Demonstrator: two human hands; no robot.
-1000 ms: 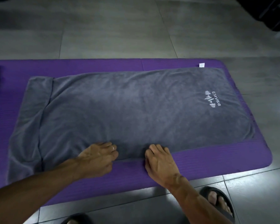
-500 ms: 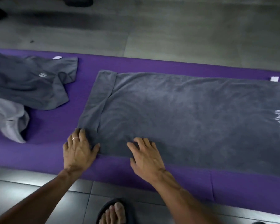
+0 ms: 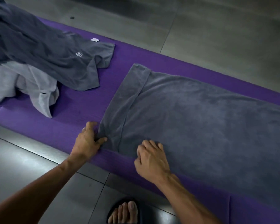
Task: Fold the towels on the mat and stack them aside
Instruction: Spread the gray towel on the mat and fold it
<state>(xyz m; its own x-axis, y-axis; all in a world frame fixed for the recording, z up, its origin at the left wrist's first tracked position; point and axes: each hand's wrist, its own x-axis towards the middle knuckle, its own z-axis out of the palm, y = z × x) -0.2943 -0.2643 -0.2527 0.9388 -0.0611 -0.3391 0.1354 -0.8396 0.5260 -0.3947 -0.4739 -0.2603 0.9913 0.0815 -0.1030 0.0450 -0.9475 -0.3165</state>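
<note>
Head view: left hand [image 3: 87, 141] fingers pinch gray towel [image 3: 200, 126] corner; right hand [image 3: 150, 157] fingers grip its edge.

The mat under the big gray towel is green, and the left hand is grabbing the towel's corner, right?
Not quite. The head view shows the mat is purple, not green. The rest holds: the left hand does pinch the near corner of the big gray towel spread on it.

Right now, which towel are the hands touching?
The flat dark grey towel spread on the mat. The other dark one and the light grey one lie crumpled, untouched.
</note>
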